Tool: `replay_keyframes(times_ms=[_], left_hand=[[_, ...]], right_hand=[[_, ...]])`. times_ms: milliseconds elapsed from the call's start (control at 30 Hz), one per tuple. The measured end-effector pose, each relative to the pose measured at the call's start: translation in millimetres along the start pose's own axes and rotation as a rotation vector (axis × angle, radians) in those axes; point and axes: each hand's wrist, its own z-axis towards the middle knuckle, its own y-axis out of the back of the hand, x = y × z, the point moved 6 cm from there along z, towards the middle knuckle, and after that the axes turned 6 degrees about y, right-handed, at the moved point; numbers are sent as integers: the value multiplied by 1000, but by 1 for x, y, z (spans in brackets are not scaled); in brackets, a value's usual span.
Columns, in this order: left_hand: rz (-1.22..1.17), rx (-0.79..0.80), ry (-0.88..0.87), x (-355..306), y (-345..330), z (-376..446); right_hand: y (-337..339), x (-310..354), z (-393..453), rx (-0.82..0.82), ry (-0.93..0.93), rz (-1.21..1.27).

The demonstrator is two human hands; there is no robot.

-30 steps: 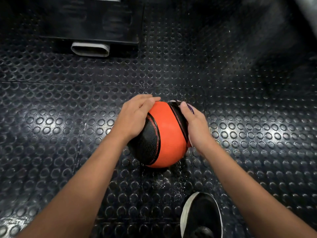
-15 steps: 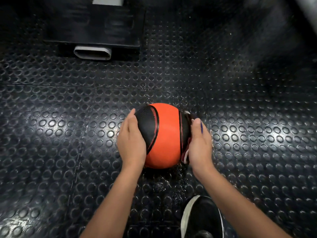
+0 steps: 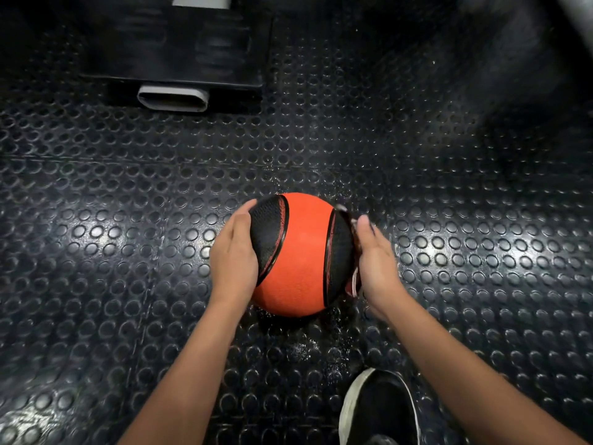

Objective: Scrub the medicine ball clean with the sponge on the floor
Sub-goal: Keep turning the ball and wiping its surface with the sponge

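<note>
Two hands bracket the ball [image 3: 298, 252], which sits on the studded black floor [image 3: 96, 252] in the middle of the view. The left hand [image 3: 233, 256] lies flat against the ball's left side, fingers straight along a black textured panel, thumb near the top edge. The right hand [image 3: 375, 261] presses the sponge [image 3: 353, 285] against the ball's right side; only a thin pale and reddish edge of it shows between palm and ball, and a blurred bit near the fingertips, so how the fingers close on it I cannot tell beyond that they lie along it. Wet specks glisten on the floor just below the ball. A black shoe [image 3: 380, 409] with a white sole rim stands at the lower right, apart from the ball. A black base [image 3: 173, 46] with a grey oval tube end [image 3: 175, 97] sits at the upper left, well apart.

Against a second ago, the left hand has slid from over the ball's top down to its left flank, and the ball has turned so the left black panel now faces up more. The right hand has dropped lower along the right side, the sponge with it. From half a second ago, little differs: both hands sit much the same, the ball rolled only slightly.
</note>
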Motion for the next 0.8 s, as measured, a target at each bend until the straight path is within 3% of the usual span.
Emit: replay_keyframes(times_ms=[100, 167, 300, 400, 500, 567, 667, 733, 800], left_hand=[[-14, 30, 8, 3, 1, 5], [-21, 51, 4, 3, -1, 5], [-19, 83, -51, -4, -7, 5], [16, 152, -89, -13, -14, 7], [101, 233, -132, -18, -19, 15], [155, 281, -162, -20, -21, 22], [223, 329, -213, -25, -25, 30], [248, 197, -271, -30, -21, 31], [293, -160, -304, -34, -2, 22]], right_hand=[[-15, 33, -5, 95, 323, -104], [-18, 28, 3, 123, 360, -187], [0, -7, 29, 92, -23, -86], [4, -17, 26, 186, -230, -109], [12, -15, 26, 75, -132, -94], [13, 4, 18, -10, 34, -82], [3, 26, 12, 77, 208, -199], [-2, 29, 14, 149, 197, -223], [0, 26, 17, 142, 156, -233]])
